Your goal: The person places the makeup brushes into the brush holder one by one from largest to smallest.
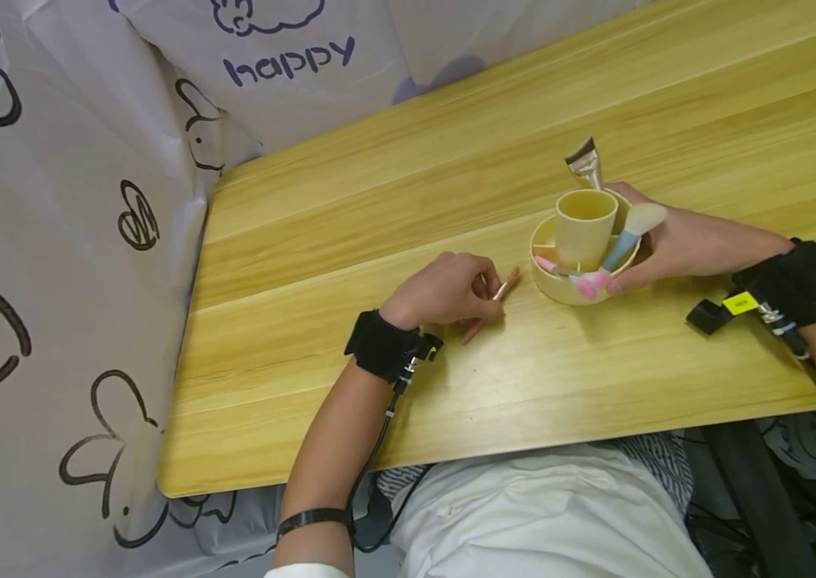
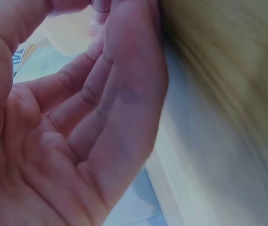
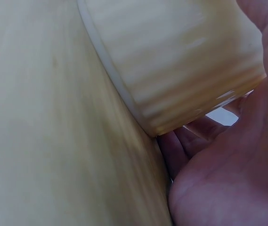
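Note:
A slim pink makeup brush (image 1: 507, 286) with a copper-coloured end lies slantwise at the table surface, pinched between the thumb and fingers of my left hand (image 1: 447, 291). In the left wrist view the curled left hand (image 2: 101, 94) hides the brush. To its right stands a cream round brush holder (image 1: 565, 291) with a raised centre cup. My right hand (image 1: 682, 241) grips the holder's right side. The right wrist view shows the holder's ribbed wall (image 3: 181, 56) within that hand. A flat brush (image 1: 586, 164), a blue-handled fluffy brush (image 1: 631, 233) and a pink bow-shaped piece (image 1: 590, 284) sit in it.
The wooden table (image 1: 321, 241) has its front edge close to the person's lap. White cloth with drawings (image 1: 75, 241) hangs along the left and back edges. A cable (image 1: 371, 457) runs along the left forearm from the wrist strap.

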The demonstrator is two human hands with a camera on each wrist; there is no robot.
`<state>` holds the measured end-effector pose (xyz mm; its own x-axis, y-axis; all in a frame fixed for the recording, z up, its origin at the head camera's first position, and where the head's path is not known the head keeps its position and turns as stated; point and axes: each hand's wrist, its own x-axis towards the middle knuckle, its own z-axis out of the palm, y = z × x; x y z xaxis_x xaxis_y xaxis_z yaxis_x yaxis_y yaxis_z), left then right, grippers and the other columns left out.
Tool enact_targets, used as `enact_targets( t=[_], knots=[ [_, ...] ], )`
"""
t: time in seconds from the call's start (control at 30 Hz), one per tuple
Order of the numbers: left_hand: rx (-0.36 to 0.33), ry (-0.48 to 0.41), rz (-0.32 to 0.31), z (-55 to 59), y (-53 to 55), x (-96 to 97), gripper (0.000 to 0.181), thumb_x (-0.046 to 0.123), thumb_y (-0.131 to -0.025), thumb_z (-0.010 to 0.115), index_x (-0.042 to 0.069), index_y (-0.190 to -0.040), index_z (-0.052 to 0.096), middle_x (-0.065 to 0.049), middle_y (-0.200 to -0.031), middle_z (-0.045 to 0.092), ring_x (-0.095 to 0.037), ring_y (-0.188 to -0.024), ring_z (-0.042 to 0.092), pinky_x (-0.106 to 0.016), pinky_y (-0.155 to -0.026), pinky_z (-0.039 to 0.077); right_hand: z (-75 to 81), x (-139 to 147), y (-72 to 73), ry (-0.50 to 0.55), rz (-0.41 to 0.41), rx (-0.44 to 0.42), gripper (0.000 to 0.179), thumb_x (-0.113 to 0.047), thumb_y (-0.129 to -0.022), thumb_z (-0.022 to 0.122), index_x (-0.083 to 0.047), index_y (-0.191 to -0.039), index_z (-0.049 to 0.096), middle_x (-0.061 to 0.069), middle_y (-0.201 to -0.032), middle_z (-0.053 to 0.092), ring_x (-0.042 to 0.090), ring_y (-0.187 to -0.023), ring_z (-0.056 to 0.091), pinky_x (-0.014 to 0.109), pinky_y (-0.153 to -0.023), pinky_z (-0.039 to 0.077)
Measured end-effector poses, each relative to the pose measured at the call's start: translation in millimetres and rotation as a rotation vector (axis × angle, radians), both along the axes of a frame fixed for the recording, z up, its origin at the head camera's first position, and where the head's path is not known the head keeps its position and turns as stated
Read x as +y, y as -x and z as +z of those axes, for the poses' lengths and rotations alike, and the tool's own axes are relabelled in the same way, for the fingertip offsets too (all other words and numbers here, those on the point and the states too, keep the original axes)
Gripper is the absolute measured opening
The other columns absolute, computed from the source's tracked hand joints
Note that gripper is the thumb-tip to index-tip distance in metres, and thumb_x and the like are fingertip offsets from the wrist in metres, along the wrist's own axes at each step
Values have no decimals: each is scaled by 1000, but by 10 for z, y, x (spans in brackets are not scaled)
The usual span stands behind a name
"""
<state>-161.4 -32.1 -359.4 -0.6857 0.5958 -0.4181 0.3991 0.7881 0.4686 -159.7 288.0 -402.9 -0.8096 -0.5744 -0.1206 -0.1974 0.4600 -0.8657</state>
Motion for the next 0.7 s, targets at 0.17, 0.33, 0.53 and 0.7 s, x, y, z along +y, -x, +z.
enact_targets(
  t=[0.17, 0.33, 0.53, 0.7],
  knots=[
    [22, -38, 19, 13, 13, -9, 14, 20, -95, 69, 13, -107, 64, 1, -85, 75, -10, -67, 67, -19, -64, 47, 8, -13, 13, -1, 9, 12, 113, -13, -83, 86, -28, -165, 10, -2, -146, 45, 5, -123, 51, 6, -93, 42],
    [103, -78, 20, 0, 29, -10, 15, 24, -95, 70, 14, -106, 66, 2, -90, 73, -9, -74, 66, -20, -68, 50, 13, -1, 20, -9, 14, 23, 113, -15, -83, 86, -28, -165, 10, 1, -148, 46, 5, -123, 50, 4, -94, 40],
    [157, -121, 34, -12, 27, 8, 14, 24, -96, 66, 14, -107, 68, 2, -95, 74, -10, -82, 68, -21, -76, 54, 4, 37, 14, -31, 20, 31, 111, -17, -83, 86, -31, -164, 11, 3, -149, 47, 5, -123, 49, 2, -95, 36],
    [157, -152, 76, -2, 13, 16, 18, 22, -96, 67, 13, -111, 67, 1, -96, 75, -10, -83, 70, -22, -76, 55, 4, 18, 20, 19, 35, 19, 112, -12, -82, 86, -30, -164, 12, -1, -148, 45, 6, -123, 52, 3, -96, 40]
  ],
)
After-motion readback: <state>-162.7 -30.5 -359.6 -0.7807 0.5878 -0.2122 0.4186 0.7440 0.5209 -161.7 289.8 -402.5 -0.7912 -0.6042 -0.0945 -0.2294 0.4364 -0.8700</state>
